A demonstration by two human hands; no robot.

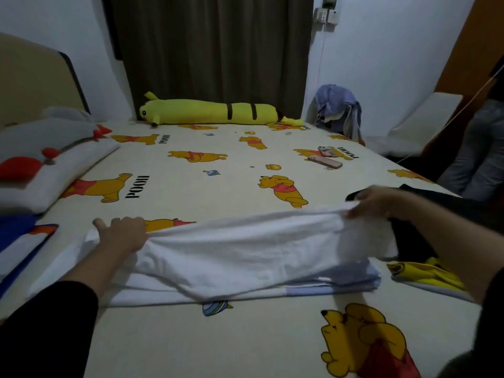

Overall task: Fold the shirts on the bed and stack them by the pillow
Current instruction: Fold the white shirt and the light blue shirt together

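White cotton, the shirt lay spread across the near part of the bed, its far edge lifted between both hands. Left hand gripped the left end with fingers curled into the cloth; right hand pinched the right end, raised higher. Pillow sat at far left, well apart from the shirt; a yellow garment lay just beside its right end
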